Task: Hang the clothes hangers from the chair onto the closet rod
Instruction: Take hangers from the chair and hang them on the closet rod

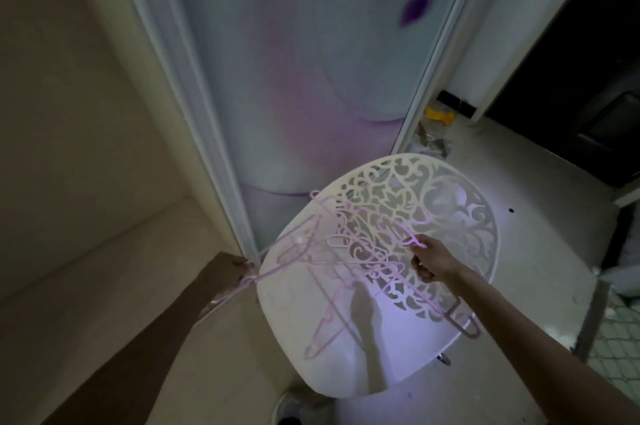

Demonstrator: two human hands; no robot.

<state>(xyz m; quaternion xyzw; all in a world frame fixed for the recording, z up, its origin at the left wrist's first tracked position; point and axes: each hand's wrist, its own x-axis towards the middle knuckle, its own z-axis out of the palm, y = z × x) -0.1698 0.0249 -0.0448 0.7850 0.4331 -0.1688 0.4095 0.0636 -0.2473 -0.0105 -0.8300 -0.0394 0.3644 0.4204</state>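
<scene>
Several pale pink plastic hangers (332,265) lie tangled over a white chair (311,338) with a lacy cut-out backrest (460,209). My right hand (429,261) pinches the hook of one hanger above the seat. At the chair's left edge my left hand (239,272) grips the hooks of other pink hangers, which trail along my forearm. The closet rod is not in view.
A frosted sliding door (311,60) with purple blotches stands just behind the chair. A beige wall fills the left. Yellow and crumpled litter (433,133) lies on the floor at the door's right foot. A dark opening (581,78) is at the right.
</scene>
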